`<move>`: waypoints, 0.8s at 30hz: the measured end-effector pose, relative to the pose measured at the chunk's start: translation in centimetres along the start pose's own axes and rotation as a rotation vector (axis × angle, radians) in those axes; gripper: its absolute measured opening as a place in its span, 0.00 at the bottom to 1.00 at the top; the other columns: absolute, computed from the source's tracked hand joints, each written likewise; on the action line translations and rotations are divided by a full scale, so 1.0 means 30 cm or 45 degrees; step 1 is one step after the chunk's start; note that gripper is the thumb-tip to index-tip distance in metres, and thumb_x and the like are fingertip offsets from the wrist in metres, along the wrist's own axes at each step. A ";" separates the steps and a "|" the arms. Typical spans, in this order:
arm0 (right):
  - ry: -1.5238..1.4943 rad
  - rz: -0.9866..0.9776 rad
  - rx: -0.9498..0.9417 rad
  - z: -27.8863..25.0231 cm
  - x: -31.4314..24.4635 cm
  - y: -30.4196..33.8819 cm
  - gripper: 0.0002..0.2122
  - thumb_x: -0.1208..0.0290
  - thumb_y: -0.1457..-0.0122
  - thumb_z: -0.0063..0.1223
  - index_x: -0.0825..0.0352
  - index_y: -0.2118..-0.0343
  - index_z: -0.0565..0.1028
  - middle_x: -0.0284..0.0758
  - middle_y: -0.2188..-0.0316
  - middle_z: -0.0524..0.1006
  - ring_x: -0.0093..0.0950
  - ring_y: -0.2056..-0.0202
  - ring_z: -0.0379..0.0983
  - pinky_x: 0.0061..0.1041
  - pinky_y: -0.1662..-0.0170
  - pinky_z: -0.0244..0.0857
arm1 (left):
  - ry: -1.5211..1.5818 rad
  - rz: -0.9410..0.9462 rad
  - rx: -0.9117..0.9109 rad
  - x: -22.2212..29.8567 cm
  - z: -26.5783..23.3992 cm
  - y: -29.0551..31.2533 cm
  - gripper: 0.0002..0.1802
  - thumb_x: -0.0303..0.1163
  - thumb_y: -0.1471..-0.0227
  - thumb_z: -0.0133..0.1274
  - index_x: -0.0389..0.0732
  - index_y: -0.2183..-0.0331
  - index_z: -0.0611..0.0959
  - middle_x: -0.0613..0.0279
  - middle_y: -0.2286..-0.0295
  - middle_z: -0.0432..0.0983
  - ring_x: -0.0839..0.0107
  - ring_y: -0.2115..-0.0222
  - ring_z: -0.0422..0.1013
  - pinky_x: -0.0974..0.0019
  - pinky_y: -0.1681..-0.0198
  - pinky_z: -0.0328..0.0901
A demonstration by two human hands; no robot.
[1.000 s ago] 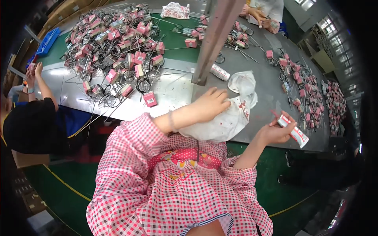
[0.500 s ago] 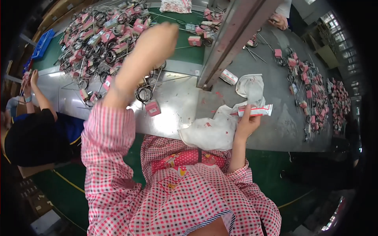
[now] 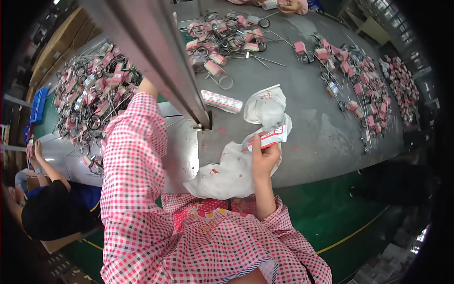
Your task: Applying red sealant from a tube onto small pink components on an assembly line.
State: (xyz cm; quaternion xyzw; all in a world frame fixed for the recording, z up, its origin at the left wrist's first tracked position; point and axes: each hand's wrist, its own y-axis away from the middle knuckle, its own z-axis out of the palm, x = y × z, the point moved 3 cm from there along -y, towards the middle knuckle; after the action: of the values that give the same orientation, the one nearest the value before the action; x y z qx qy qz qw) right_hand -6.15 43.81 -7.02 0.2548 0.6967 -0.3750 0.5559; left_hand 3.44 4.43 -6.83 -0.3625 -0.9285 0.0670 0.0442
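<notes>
In my right hand (image 3: 264, 158), a white and red squeeze tube (image 3: 274, 137) is pinched between thumb and fingers, above a crumpled white cloth (image 3: 227, 173) with red stains. My left forearm (image 3: 132, 128) stretches far forward toward a big heap of pink boxes with black coiled leads and thin metal rods (image 3: 94, 94). Only a bit of its wrist shows; the metal post hides the left hand and its fingers. A white packet with red edges (image 3: 221, 101) lies between the post and the cloth.
A slanting metal post (image 3: 161, 52) rises from the grey table (image 3: 321, 146). More pink-boxed parts lie at the far middle (image 3: 222, 35) and along the right (image 3: 354, 80). A co-worker (image 3: 45, 208) works at left beyond a blue tray (image 3: 38, 104); another person's hands (image 3: 291, 5) are at the far edge.
My view has shifted, and the post and cloth now appear further left. The left hand, raised and blurred before, has gone out of sight behind the post. My right hand still holds the tube.
</notes>
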 end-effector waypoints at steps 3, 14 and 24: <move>-0.058 -0.027 0.142 -0.003 -0.010 -0.016 0.05 0.77 0.53 0.52 0.70 0.81 0.70 0.29 0.86 0.71 0.16 0.85 0.65 0.16 0.82 0.56 | -0.047 0.222 -0.159 0.077 -0.053 0.020 0.19 0.38 0.68 0.51 0.44 0.67 0.72 0.56 0.70 0.72 0.58 0.66 0.68 0.50 0.64 0.52; -0.150 0.040 0.001 0.002 -0.028 -0.009 0.04 0.78 0.50 0.48 0.72 0.79 0.69 0.31 0.82 0.72 0.13 0.81 0.65 0.12 0.79 0.58 | 0.101 0.043 -0.401 0.074 -0.121 0.112 0.28 0.32 0.67 0.51 0.36 0.58 0.68 0.43 0.66 0.69 0.53 0.61 0.66 0.56 0.55 0.55; -0.085 0.004 -0.002 -0.006 -0.012 -0.007 0.04 0.78 0.50 0.48 0.73 0.78 0.69 0.31 0.82 0.73 0.14 0.81 0.67 0.13 0.79 0.59 | 0.269 0.277 -0.275 0.136 -0.119 0.184 0.52 0.37 0.75 0.63 0.39 0.48 0.53 0.45 0.56 0.61 0.51 0.56 0.61 0.59 0.53 0.57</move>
State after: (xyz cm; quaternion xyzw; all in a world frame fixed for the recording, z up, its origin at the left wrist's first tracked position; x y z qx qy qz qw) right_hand -6.32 43.85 -6.60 0.2427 0.6777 -0.3821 0.5795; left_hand 4.60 11.54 -4.04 -0.4685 -0.8758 -0.0671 0.0949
